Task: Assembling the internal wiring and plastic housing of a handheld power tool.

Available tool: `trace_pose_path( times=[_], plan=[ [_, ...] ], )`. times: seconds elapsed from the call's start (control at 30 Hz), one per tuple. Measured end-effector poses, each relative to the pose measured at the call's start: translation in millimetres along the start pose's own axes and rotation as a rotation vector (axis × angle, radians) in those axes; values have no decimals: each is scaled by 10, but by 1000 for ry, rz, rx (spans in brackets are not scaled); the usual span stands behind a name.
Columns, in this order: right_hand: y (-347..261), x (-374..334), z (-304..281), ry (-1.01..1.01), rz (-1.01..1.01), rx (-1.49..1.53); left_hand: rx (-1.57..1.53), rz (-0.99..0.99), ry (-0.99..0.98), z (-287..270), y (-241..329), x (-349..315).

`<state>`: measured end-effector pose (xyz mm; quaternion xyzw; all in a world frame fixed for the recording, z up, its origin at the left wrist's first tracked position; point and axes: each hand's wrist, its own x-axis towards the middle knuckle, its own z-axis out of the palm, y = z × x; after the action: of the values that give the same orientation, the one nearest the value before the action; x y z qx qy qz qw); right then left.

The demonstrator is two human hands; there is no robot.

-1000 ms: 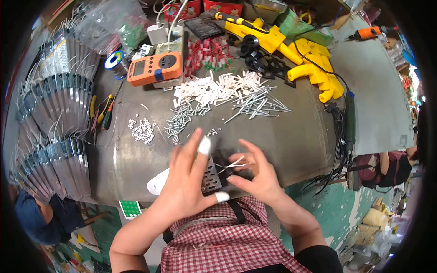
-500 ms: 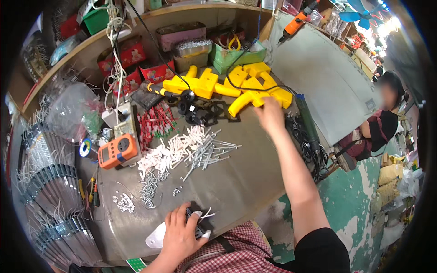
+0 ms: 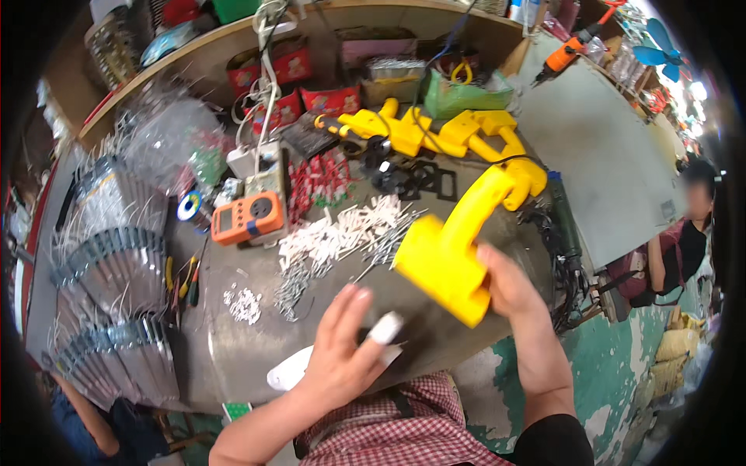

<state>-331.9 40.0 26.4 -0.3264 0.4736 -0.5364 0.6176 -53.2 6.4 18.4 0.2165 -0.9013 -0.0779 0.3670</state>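
My right hand [image 3: 514, 286] grips a yellow plastic housing [image 3: 447, 264], shaped like a gun with a curved handle, and holds it up above the bench's near right part. My left hand [image 3: 342, 349] hovers near the bench's front edge, fingers apart, with white wrapping on a fingertip. A flat white piece [image 3: 291, 371] lies partly under that hand; what else is beneath is mostly hidden. More yellow housings [image 3: 489, 124] lie at the back of the bench. White sleeves [image 3: 342, 231], long screws [image 3: 388, 247] and small metal parts [image 3: 291, 289] are heaped in the middle.
An orange meter [image 3: 247, 218] stands left of the heaps beside a solder spool [image 3: 190, 206]. Racks of wired metal strips [image 3: 109, 264] fill the left side. A green tool [image 3: 563, 213] and black cables lie at the right edge. Other people are at the far right and lower left.
My right hand has brought one yellow housing from the back pile toward me. My left hand has lifted and spread above the white piece. The view has shifted.
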Motion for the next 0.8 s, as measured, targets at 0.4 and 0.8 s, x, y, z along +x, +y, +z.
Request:
trace_pose_path(
  times=[0.4,0.8],
  plan=[
    [484,-451,1307,-273,121,150,-433,-427,64,-348,335,-269],
    [242,-820,-159,174,-117,-637,-135,-305,-457,-722,-253,9]
  ],
)
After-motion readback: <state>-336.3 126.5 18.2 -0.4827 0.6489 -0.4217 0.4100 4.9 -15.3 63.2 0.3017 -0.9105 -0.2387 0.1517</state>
